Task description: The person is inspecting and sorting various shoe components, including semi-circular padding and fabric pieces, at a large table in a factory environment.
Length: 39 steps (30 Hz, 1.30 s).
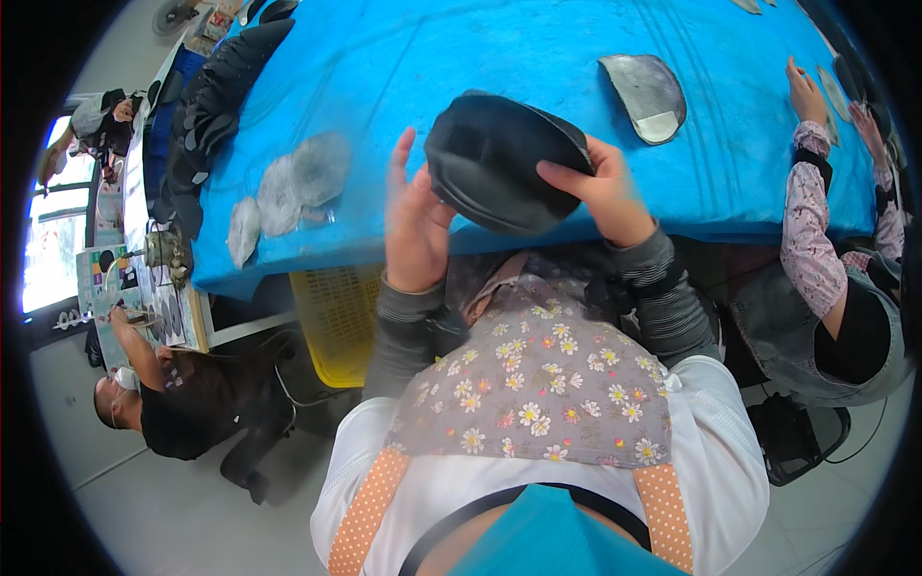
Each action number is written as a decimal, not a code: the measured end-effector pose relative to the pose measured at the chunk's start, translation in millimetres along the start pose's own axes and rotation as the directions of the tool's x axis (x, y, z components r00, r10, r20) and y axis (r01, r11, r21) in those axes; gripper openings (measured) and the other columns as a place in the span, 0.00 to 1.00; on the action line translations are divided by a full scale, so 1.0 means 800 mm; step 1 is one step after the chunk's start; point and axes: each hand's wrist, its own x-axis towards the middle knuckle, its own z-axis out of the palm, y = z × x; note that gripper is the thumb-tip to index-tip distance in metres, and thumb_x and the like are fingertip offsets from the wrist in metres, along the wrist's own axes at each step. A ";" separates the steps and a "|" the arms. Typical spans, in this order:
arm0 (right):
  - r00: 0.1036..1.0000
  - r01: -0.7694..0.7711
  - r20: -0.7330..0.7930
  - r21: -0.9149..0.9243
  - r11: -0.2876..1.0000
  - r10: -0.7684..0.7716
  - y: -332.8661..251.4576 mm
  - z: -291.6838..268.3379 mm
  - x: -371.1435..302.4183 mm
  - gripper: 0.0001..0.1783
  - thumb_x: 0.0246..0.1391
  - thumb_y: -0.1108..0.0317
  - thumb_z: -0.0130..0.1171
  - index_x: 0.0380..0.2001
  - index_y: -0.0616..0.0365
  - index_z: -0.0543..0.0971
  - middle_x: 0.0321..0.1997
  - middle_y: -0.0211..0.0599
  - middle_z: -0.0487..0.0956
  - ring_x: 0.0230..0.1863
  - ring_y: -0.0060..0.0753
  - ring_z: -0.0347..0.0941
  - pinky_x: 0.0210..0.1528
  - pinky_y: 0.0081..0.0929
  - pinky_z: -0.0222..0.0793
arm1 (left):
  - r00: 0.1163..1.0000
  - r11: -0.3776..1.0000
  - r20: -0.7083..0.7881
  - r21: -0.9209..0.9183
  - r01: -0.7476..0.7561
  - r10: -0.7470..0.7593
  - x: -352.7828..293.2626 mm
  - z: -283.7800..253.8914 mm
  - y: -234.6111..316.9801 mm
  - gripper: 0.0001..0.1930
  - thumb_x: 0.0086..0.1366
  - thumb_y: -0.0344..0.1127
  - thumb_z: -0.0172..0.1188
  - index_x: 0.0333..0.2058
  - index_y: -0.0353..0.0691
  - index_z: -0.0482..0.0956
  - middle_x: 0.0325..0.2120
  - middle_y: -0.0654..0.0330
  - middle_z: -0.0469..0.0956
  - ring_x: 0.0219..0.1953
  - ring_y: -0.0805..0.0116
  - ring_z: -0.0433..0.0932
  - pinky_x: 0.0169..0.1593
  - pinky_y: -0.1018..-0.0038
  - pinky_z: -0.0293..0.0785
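Note:
A black cupped piece of soft, leather-like sheet (504, 168) is held up over the near edge of the blue-covered table. My right hand (610, 192) grips its right side, thumb on the near face and fingers behind. Beside its left edge, my left hand (415, 226) is raised with fingers apart; it seems to touch the edge, though some fingertips are hidden or blurred. A grey curved pad (643, 96) with a pale patch lies on the table to the right. Several thin greyish pieces (281, 197) lie to the left.
Black curved pieces (206, 110) are heaped along the table's left side. A yellow plastic crate (336, 322) stands below the front edge. To the right, a co-worker's arm (812, 211) reaches over the table; another person (182, 403) sits at a bench on the left.

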 end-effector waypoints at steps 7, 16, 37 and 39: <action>0.969 -0.147 0.184 -0.120 0.982 0.168 -0.021 -0.010 -0.015 0.25 0.52 0.71 0.66 0.54 0.62 0.74 0.45 0.28 0.80 0.41 0.17 0.73 0.42 0.19 0.69 | 0.949 0.862 0.010 0.420 0.282 -0.315 -0.010 -0.012 0.012 0.19 0.56 0.21 0.66 0.48 0.33 0.76 0.40 0.60 0.81 0.44 0.74 0.77 0.48 0.77 0.74; 0.712 0.596 0.295 -0.734 0.325 -0.637 -0.043 0.001 -0.016 0.12 0.42 0.77 0.68 0.33 0.56 0.81 0.36 0.34 0.79 0.38 0.38 0.72 0.37 0.30 0.70 | 0.979 0.801 0.005 0.576 0.164 -0.204 -0.013 -0.001 0.001 0.16 0.58 0.24 0.66 0.45 0.33 0.77 0.37 0.63 0.81 0.39 0.78 0.77 0.43 0.79 0.74; 0.640 0.643 0.369 -0.737 0.207 -0.674 -0.022 -0.009 -0.018 0.33 0.36 0.72 0.75 0.50 0.53 0.74 0.53 0.39 0.73 0.48 0.40 0.71 0.48 0.34 0.69 | 0.997 0.807 0.029 0.589 0.046 -0.078 -0.007 -0.006 -0.010 0.14 0.59 0.24 0.66 0.44 0.34 0.79 0.38 0.64 0.81 0.41 0.78 0.75 0.46 0.79 0.72; 0.688 0.592 0.285 -0.752 0.289 -0.667 -0.018 -0.006 -0.018 0.56 0.30 0.67 0.81 0.64 0.50 0.60 0.64 0.44 0.63 0.55 0.39 0.69 0.52 0.36 0.67 | 1.000 0.768 0.014 0.641 0.009 -0.023 -0.007 -0.002 -0.008 0.13 0.59 0.25 0.66 0.44 0.34 0.79 0.38 0.65 0.81 0.41 0.78 0.75 0.46 0.79 0.71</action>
